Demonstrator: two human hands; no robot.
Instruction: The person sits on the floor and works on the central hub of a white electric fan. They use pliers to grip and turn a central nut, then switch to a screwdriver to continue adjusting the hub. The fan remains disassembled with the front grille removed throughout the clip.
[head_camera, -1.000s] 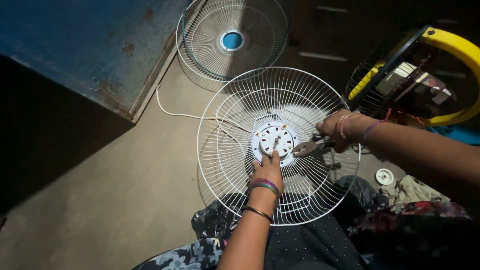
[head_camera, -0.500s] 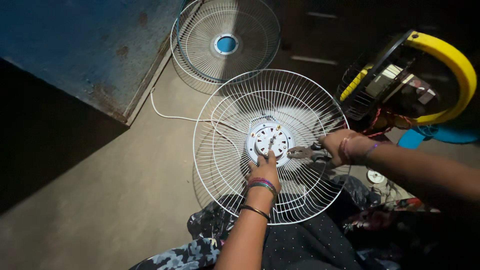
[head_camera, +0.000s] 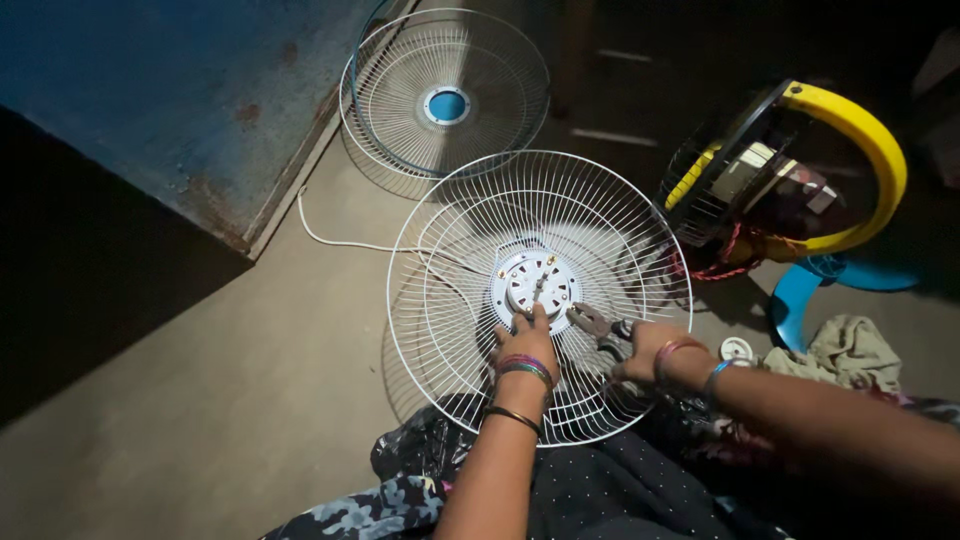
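A white wire fan guard (head_camera: 450, 300) lies in front of me with a round white motor hub (head_camera: 537, 285) and short shaft at its centre. My left hand (head_camera: 522, 345) rests inside the guard, fingertips touching the hub's lower edge. My right hand (head_camera: 645, 350) is shut on a pair of pliers (head_camera: 592, 322), whose jaws point at the hub's right side, just short of it.
A second white guard with a blue centre (head_camera: 446, 104) leans at the back. A white cord (head_camera: 330, 238) runs along the floor. A blue rusty panel (head_camera: 170, 100) stands left. A yellow-and-black fan (head_camera: 800, 170), a blue base (head_camera: 800, 295) and cloth (head_camera: 845, 350) sit right.
My right hand with the pliers has dropped from the guard's right rim to lower right of the hub. My left hand stays at the hub.
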